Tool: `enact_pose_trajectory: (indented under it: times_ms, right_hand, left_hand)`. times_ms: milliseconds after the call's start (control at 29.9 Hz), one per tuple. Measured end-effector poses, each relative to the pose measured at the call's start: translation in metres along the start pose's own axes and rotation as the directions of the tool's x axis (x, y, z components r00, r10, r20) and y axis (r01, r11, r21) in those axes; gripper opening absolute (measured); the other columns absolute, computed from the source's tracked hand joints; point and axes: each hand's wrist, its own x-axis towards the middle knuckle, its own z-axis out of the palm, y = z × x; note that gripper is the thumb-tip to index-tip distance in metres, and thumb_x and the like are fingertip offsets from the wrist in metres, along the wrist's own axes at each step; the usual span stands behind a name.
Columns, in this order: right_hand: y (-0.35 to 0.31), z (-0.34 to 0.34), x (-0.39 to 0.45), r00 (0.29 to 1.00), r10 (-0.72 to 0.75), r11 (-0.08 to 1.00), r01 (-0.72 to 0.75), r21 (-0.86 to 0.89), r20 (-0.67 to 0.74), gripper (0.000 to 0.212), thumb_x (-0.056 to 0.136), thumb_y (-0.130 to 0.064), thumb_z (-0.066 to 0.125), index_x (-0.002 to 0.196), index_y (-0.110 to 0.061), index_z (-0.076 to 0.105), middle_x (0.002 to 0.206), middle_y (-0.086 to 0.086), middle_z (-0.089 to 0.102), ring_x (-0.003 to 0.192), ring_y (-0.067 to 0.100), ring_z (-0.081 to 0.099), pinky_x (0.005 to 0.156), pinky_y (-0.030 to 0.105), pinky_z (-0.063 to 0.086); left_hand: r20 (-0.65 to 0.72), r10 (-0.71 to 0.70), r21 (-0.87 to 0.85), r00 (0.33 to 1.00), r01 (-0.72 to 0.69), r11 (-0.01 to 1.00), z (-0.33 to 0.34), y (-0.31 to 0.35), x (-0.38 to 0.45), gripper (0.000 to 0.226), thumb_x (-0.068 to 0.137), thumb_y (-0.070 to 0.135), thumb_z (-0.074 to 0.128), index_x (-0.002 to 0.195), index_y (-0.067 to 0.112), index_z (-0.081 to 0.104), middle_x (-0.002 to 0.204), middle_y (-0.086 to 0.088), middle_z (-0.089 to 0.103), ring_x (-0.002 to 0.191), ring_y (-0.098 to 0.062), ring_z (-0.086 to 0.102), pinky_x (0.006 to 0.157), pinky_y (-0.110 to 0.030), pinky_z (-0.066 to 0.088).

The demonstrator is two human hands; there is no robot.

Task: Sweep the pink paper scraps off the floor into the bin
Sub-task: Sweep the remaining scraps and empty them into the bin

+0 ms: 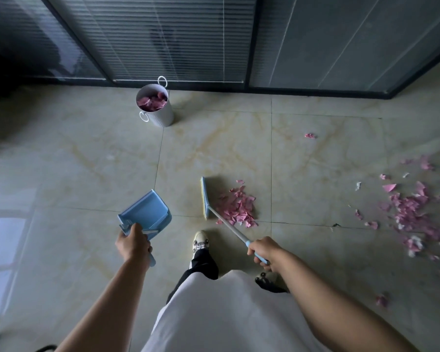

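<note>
1. The torn pink paper scraps lie in two groups on the pale marbled floor tiles (87, 161): a small gathered pile (239, 207) just ahead of the person's shoe, and a looser, larger scatter (412, 212) well off to the right, mixed with a few white bits.
2. The blue-headed broom with yellowish bristles (204, 198) stands on the floor touching the near pile's left edge; the right hand (263, 250) has its fingers curled round the blue grip of the metal shaft.
3. The light blue plastic dustpan (145, 212) hangs off the floor, left of the broom; the left hand (134, 243) wraps its handle.
4. The white metal bucket bin with ring handles (155, 104) stands by the dark glass wall, already holding pink scraps.
5. Judgement: set the pan's lip flat on the tile beside the pile, then draw short, low strokes into it (quick flicks would scatter light paper).
</note>
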Motion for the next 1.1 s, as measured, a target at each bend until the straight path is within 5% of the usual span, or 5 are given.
enact_pose_trajectory:
  times_ms: [201, 502, 770, 904, 1105]
  right_hand:
    - [0.017, -0.023, -0.006, 0.998, 0.021, 0.997, -0.016, 0.082, -0.067, 0.007, 0.078, -0.008, 0.052, 0.073, -0.008, 0.058, 0.056, 0.009, 0.046, 0.037, 0.015, 0.029, 0.039, 0.015, 0.021]
    - [0.015, -0.063, -0.026, 0.998, -0.029, 0.831, -0.011, 0.556, 0.063, 0.006, 0.086, -0.01, 0.046, 0.083, -0.01, 0.051, 0.051, 0.001, 0.037, 0.027, 0.007, 0.02, 0.032, 0.009, 0.014]
    - [-0.005, -0.083, -0.018, 0.961, -0.18, 0.974, 0.204, 0.095, -0.212, 0.015, 0.087, -0.013, 0.049, 0.075, -0.012, 0.059, 0.054, 0.008, 0.047, 0.038, 0.016, 0.035, 0.042, 0.016, 0.026]
    - [-0.011, -0.085, 0.002, 0.935, -0.21, 0.975, 0.223, 0.013, -0.286, 0.015, 0.078, 0.0, 0.046, 0.069, -0.008, 0.054, 0.05, 0.012, 0.05, 0.037, 0.017, 0.041, 0.043, 0.017, 0.033]
    - [-0.005, -0.092, 0.04, 0.95, -0.191, 0.964, 0.135, -0.228, -0.247, 0.026, 0.082, 0.001, 0.036, 0.101, -0.005, 0.052, 0.062, 0.016, 0.053, 0.048, 0.02, 0.045, 0.046, 0.022, 0.034]
  left_hand:
    - [0.032, 0.035, 0.044, 0.999, -0.036, 0.998, 0.016, -0.006, -0.012, 0.008, 0.082, 0.015, 0.048, 0.087, 0.011, 0.052, 0.061, -0.007, 0.047, 0.042, -0.017, 0.037, 0.042, -0.022, 0.032]
    - [0.091, 0.081, 0.127, 0.993, -0.092, 0.988, 0.034, -0.014, -0.022, 0.01, 0.083, 0.02, 0.05, 0.086, 0.011, 0.055, 0.06, -0.007, 0.05, 0.042, -0.018, 0.039, 0.042, -0.023, 0.034]
    - [0.185, 0.162, 0.316, 0.969, -0.215, 0.924, 0.027, -0.005, -0.006, 0.018, 0.084, 0.024, 0.055, 0.084, 0.007, 0.063, 0.056, -0.007, 0.052, 0.042, -0.021, 0.043, 0.042, -0.024, 0.04]
    - [0.279, 0.213, 0.438, 0.936, -0.322, 0.839, 0.015, -0.004, 0.0, 0.02, 0.084, 0.025, 0.059, 0.084, 0.006, 0.066, 0.056, -0.009, 0.055, 0.043, -0.023, 0.048, 0.04, -0.025, 0.042]
    - [0.392, 0.263, 0.648, 0.882, -0.468, 0.601, -0.012, -0.005, 0.001, 0.016, 0.085, 0.029, 0.063, 0.08, 0.015, 0.067, 0.061, -0.009, 0.062, 0.055, -0.03, 0.059, 0.052, -0.03, 0.05]
